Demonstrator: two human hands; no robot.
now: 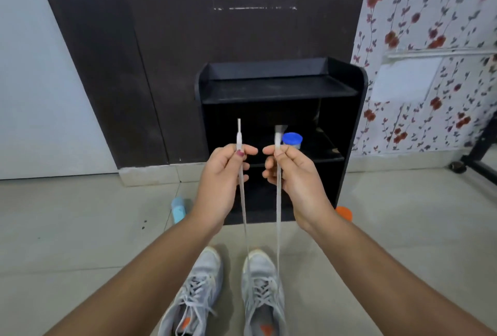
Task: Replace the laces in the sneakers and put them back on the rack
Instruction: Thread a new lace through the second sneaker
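Right sneaker (262,290) toe toward rack (279,91); lace (278,217) ends upright, left hand (217,185), right hand (294,174) pinching

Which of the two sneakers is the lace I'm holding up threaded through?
The right sneaker: both strands of the lace run from the left hand and right hand down to it. The left sneaker has loose ends.

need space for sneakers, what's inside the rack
A blue-lidded jar stands in the rack, on its middle shelf. Left hand and right hand hide part; below is too dark.
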